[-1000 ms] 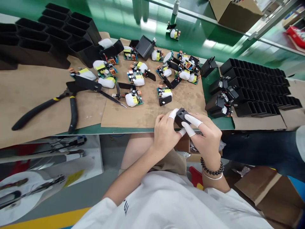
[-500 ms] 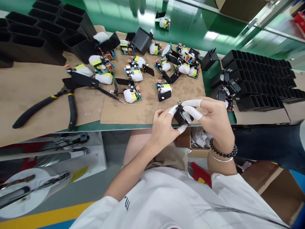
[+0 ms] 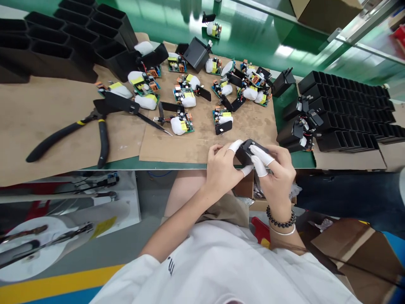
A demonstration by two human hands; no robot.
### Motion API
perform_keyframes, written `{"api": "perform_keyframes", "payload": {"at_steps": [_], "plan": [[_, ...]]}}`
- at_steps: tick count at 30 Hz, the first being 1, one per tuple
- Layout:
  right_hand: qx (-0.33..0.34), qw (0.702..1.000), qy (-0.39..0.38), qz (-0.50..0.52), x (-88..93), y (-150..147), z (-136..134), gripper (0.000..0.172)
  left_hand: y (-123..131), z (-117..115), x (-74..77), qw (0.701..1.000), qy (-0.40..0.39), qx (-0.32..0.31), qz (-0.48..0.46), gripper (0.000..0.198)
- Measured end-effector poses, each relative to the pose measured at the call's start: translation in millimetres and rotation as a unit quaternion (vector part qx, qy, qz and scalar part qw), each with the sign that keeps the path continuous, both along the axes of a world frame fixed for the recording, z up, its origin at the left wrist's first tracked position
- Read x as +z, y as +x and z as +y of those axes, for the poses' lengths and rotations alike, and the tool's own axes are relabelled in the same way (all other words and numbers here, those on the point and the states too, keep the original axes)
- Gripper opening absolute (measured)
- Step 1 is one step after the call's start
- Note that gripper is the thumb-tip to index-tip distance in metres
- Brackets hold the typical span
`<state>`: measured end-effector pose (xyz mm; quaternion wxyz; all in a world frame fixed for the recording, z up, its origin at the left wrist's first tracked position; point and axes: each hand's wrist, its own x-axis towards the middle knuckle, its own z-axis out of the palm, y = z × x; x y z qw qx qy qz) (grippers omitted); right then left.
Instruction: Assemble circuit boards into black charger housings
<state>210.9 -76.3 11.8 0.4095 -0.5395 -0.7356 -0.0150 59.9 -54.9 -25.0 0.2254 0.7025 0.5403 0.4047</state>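
Observation:
A small black plastic housing [image 3: 243, 154] is held at the front edge of the bench, partly covered by fingers. My left hand [image 3: 223, 166] grips its left side, thumb underneath and index finger on top, white finger cots on the tips. My right hand [image 3: 274, 171] has its cotted thumb and index finger against the housing's top and right side. What sits inside the housing is hidden. Just beyond lies a circuit board [image 3: 222, 120] with white filler, yellow tape and a black end plate.
Several more circuit boards [image 3: 183, 124] lie on the cardboard [image 3: 177, 147]. Pliers [image 3: 95, 116] and tweezers [image 3: 155, 123] rest at left. Black housings stand in blocks at far left [image 3: 52, 48] and right [image 3: 343, 107]. A person's dark-clothed leg [image 3: 341, 196] is at right.
The black housing has turned in my hands, and the white-filled parts that showed at its opening are now out of sight. My right hand has come lower and closer to the left.

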Motion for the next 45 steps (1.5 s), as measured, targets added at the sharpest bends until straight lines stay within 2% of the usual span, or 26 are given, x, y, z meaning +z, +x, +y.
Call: {"api": "perform_keyframes", "payload": {"at_steps": [3,5,8,11,13,16,21,23,26,30,33,35,37,38,40,42,43,45], "plan": [[-0.023,0.989,-0.067,0.130,-10.2,-8,-3,0.031,1,-1,-0.1,1.000,0.021,0.008,-0.004,0.056],[-0.043,0.952,-0.130,0.275,-12.4,-14,-2,0.037,2,-2,3.8,0.995,0.096,0.030,-0.025,0.057],[-0.026,0.843,-0.244,0.479,-8.7,-22,0,0.047,1,-5,16.7,0.977,0.197,0.056,-0.051,0.062],[0.008,0.736,-0.343,0.584,-0.6,-32,-4,0.052,-3,-7,32.3,0.972,0.219,0.052,-0.073,0.064],[0.008,0.691,-0.362,0.626,4.3,-37,-9,0.051,-7,-9,40.5,0.971,0.214,0.044,-0.093,0.062],[0.016,0.660,-0.358,0.660,7.9,-40,-15,0.047,-10,-14,48.9,0.976,0.194,0.046,-0.090,0.060],[0.048,0.608,-0.400,0.684,7.3,-36,-19,0.042,-10,-20,59.8,0.981,0.158,0.090,-0.064,0.054],[0.058,0.601,-0.415,0.681,7.8,-35,-20,0.040,-10,-19,63.3,0.984,0.130,0.101,-0.074,0.052],[0.060,0.626,-0.414,0.659,11.6,-36,-24,0.039,-13,-17,64.9,0.986,0.083,0.099,-0.109,0.054],[0.039,0.690,-0.384,0.612,19.6,-41,-26,0.037,-17,-16,57.8,0.986,0.048,0.064,-0.147,0.055],[0.030,0.728,-0.347,0.590,27.9,-41,-18,0.033,-19,-16,50.4,0.983,0.099,0.055,-0.142,0.056],[0.029,0.746,-0.336,0.574,36.6,-37,0,0.041,-26,-10,48.2,0.980,0.158,0.028,-0.114,0.055],[0.045,0.779,-0.332,0.530,49.5,-28,35,0.053,-42,5,50.9,0.978,0.199,-0.026,-0.061,0.056],[0.057,0.805,-0.324,0.494,57.6,-24,59,0.056,-54,16,54.5,0.976,0.209,-0.050,-0.029,0.056],[0.062,0.877,-0.274,0.391,75.6,-15,117,0.061,-81,37,64.4,0.973,0.223,-0.061,0.022,0.051],[0.013,0.942,-0.243,0.233,91.4,-10,183,0.065,-109,55,73.3,0.970,0.236,-0.024,0.042,0.043],[-0.037,0.961,-0.236,0.139,96.6,-9,215,0.068,-122,61,75.8,0.970,0.241,0.002,0.043,0.041],[-0.075,0.965,-0.234,0.094,100.0,-11,273,0.071,-146,64,75.1,0.968,0.241,0.059,0.034,0.039]]}}
